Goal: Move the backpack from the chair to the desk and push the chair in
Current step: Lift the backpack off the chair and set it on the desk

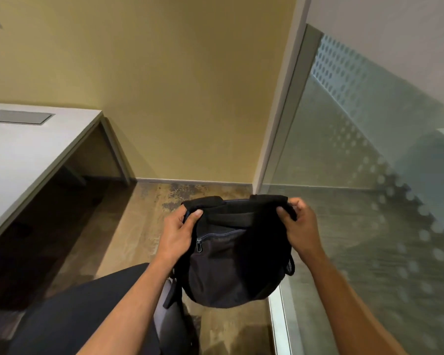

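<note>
A black backpack (231, 252) hangs in the air in front of me, over the floor and the chair's right edge. My left hand (177, 233) grips its top left corner and my right hand (299, 226) grips its top right corner. The chair (69, 313), with a dark seat and a grey part at its right edge, sits at the lower left, partly behind my left forearm. The light grey desk (23, 155) stands to the left against the yellow wall, its top bare apart from a grey cable hatch (18, 117).
A frosted glass partition (369, 201) with a metal frame runs along the right. The yellow wall (177, 98) closes the far side. Brown floor (144, 221) lies between the desk and the partition.
</note>
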